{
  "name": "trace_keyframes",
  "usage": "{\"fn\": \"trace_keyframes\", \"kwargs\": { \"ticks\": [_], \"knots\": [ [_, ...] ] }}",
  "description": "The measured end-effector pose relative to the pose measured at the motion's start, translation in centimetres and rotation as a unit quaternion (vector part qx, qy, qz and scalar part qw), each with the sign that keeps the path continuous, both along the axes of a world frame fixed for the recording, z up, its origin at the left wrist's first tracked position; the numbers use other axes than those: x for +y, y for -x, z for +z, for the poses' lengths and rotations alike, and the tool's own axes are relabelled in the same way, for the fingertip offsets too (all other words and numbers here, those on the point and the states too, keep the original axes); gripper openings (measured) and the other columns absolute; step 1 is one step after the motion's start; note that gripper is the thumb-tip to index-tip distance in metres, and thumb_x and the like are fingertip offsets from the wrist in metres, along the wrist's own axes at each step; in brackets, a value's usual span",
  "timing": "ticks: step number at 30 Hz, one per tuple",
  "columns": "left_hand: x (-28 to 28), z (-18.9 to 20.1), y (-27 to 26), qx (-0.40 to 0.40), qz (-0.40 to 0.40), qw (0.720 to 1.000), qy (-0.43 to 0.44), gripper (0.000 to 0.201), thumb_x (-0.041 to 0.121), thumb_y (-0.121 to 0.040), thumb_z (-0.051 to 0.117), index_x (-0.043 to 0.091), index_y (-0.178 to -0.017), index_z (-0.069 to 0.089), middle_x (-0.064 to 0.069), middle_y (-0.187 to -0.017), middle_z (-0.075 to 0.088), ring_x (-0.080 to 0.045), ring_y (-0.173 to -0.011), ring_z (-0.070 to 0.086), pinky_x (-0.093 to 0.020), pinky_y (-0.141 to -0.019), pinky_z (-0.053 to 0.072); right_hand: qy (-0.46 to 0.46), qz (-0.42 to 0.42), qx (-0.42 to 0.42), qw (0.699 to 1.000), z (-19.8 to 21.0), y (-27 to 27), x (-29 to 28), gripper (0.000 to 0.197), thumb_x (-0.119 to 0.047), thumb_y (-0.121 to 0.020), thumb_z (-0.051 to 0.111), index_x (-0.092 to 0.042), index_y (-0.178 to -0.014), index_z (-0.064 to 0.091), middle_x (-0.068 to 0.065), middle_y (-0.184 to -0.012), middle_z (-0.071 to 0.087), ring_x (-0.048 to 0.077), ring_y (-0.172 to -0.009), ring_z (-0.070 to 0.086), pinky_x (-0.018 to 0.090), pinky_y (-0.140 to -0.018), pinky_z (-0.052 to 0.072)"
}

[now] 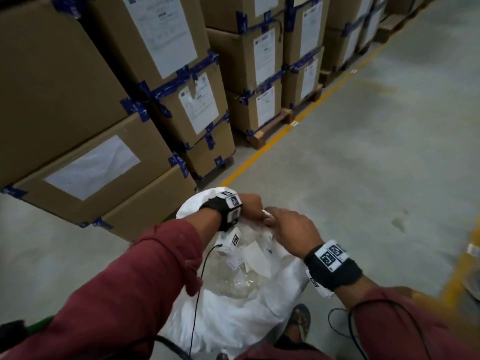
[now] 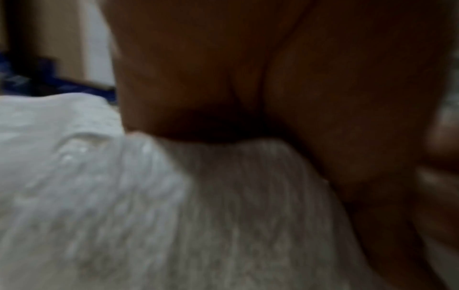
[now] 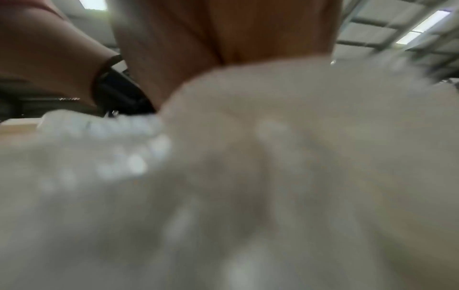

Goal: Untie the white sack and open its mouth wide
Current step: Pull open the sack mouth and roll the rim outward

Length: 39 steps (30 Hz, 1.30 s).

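A white woven sack (image 1: 233, 318) stands on the concrete floor at the bottom centre of the head view, its mouth parted and clear plastic packets (image 1: 244, 279) showing inside. My left hand (image 1: 250, 206) grips the far rim of the sack, fingers curled over the fabric. My right hand (image 1: 291, 229) grips the rim right beside it, knuckles up. Both wrist views are blurred: the left wrist view shows my palm (image 2: 273, 78) pressed on white weave (image 2: 149, 215), the right wrist view my fingers (image 3: 223, 29) closed on bunched sack cloth (image 3: 273, 157). No tie is visible.
Stacks of taped cardboard boxes (image 1: 85, 126) on wooden pallets (image 1: 272, 126) stand close on the left and behind the sack. A yellow floor line (image 1: 285, 133) runs along them. Bare concrete floor (image 1: 389, 152) lies to the right. My sandalled foot (image 1: 298, 323) is beside the sack.
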<state>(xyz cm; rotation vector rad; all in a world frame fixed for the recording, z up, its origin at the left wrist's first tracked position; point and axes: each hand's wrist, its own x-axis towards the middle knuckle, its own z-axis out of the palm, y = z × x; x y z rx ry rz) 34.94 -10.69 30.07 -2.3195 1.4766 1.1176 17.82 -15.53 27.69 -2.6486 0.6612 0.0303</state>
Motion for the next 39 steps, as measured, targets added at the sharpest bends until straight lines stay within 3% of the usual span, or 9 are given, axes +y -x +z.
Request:
{"fn": "trace_keyframes", "kwargs": {
  "ticks": [4, 12, 16, 21, 26, 29, 32, 35, 39],
  "knots": [
    [0.9, 1.1, -1.8, 0.115, 0.102, 0.988, 0.025, 0.047, 0.047, -0.076, 0.088, 0.016, -0.109, 0.076, 0.002, -0.087, 0.069, -0.016, -0.078, 0.062, -0.025, -0.067, 0.048, -0.031, -0.007, -0.041, 0.999, -2.3, 1.0, -2.2, 0.027, -0.033, -0.095, 0.047, -0.028, -0.115, 0.064, 0.005, -0.093, 0.075, 0.033, -0.085, 0.070, 0.038, -0.068, 0.052],
    [6.2, -3.1, -2.9, -0.158, -0.096, 0.973, 0.139, 0.103, 0.098, -0.058, 0.052, 0.041, -0.144, 0.050, 0.002, -0.159, 0.043, -0.024, -0.157, 0.018, -0.056, -0.117, 0.014, -0.439, -0.002, -0.035, 0.898, -3.4, 1.4, -6.1, 0.033, -0.016, -0.104, 0.056, -0.008, -0.072, 0.062, -0.009, -0.066, 0.054, 0.004, -0.062, 0.045, 0.022, -0.061, 0.037],
    [6.0, -4.5, -3.6, -0.132, -0.076, 0.983, 0.101, 0.067, 0.089, -0.074, 0.055, 0.031, -0.104, 0.069, 0.004, -0.109, 0.075, -0.023, -0.115, 0.063, -0.047, -0.098, 0.026, -0.427, -0.003, 0.023, 0.904, -2.0, 1.4, -6.2, 0.039, -0.017, -0.104, 0.054, -0.017, -0.065, 0.058, -0.016, -0.061, 0.053, -0.002, -0.057, 0.045, 0.018, -0.061, 0.037],
    [5.2, -4.4, -5.3, -0.026, 0.018, 0.998, 0.049, 0.080, 0.086, -0.084, 0.045, 0.009, -0.076, 0.066, -0.013, -0.074, 0.067, -0.033, -0.074, 0.064, -0.036, -0.068, 0.042, -0.165, -0.093, 0.061, 0.980, -0.1, 1.5, -5.9, 0.025, -0.053, -0.096, 0.059, -0.028, -0.096, 0.065, -0.004, -0.089, 0.066, 0.017, -0.086, 0.063, 0.031, -0.078, 0.048],
    [3.6, -3.4, -5.9, 0.028, 0.081, 0.996, 0.038, 0.094, 0.090, -0.086, 0.021, 0.008, -0.073, 0.065, -0.014, -0.080, 0.070, -0.029, -0.072, 0.063, -0.037, -0.073, 0.045, -0.140, -0.055, -0.103, 0.983, 5.0, -1.9, -1.9, 0.069, -0.070, -0.084, 0.062, -0.028, -0.138, 0.056, -0.006, -0.123, 0.065, 0.008, -0.112, 0.063, 0.019, -0.091, 0.047],
    [2.8, -2.0, -6.3, 0.122, 0.136, 0.982, 0.053, 0.088, 0.072, -0.101, 0.020, 0.001, -0.109, 0.071, -0.024, -0.111, 0.070, -0.034, -0.092, 0.064, -0.035, -0.082, 0.041, -0.147, 0.007, 0.026, 0.989, 3.7, -6.5, 0.3, 0.117, -0.060, -0.075, 0.081, -0.018, -0.163, 0.016, 0.007, -0.155, 0.048, 0.024, -0.140, 0.049, 0.034, -0.113, 0.041],
    [2.9, -0.6, -8.4, 0.287, 0.222, 0.931, 0.041, 0.052, 0.053, -0.100, 0.051, 0.005, -0.093, 0.071, -0.019, -0.094, 0.068, -0.026, -0.066, 0.060, -0.030, -0.063, 0.045, -0.176, -0.023, 0.090, 0.980, 0.5, -9.7, 1.0, 0.139, -0.048, -0.070, 0.088, -0.020, -0.161, -0.013, 0.018, -0.135, 0.064, 0.036, -0.119, 0.065, 0.037, -0.094, 0.052],
    [4.7, 1.7, -11.0, 0.322, 0.263, 0.903, 0.105, 0.045, 0.054, -0.085, 0.071, 0.011, -0.098, 0.076, -0.007, -0.082, 0.074, -0.023, -0.069, 0.066, -0.030, -0.063, 0.050, -0.185, -0.025, 0.090, 0.978, -1.1, -11.4, 1.5, 0.079, -0.039, -0.085, 0.076, -0.018, -0.151, 0.038, 0.013, -0.123, 0.070, 0.033, -0.113, 0.067, 0.035, -0.088, 0.052],
    [9.0, 2.3, -11.6, 0.112, 0.184, 0.927, 0.308, 0.067, 0.060, -0.077, 0.079, 0.033, -0.136, 0.059, 0.001, -0.129, 0.069, -0.016, -0.120, 0.064, -0.041, -0.104, 0.051, -0.281, -0.066, 0.065, 0.955, -1.1, -11.4, 1.0, 0.020, -0.030, -0.092, 0.069, -0.011, -0.094, 0.073, 0.002, -0.084, 0.072, 0.020, -0.073, 0.063, 0.030, -0.066, 0.045]
  ]
}}
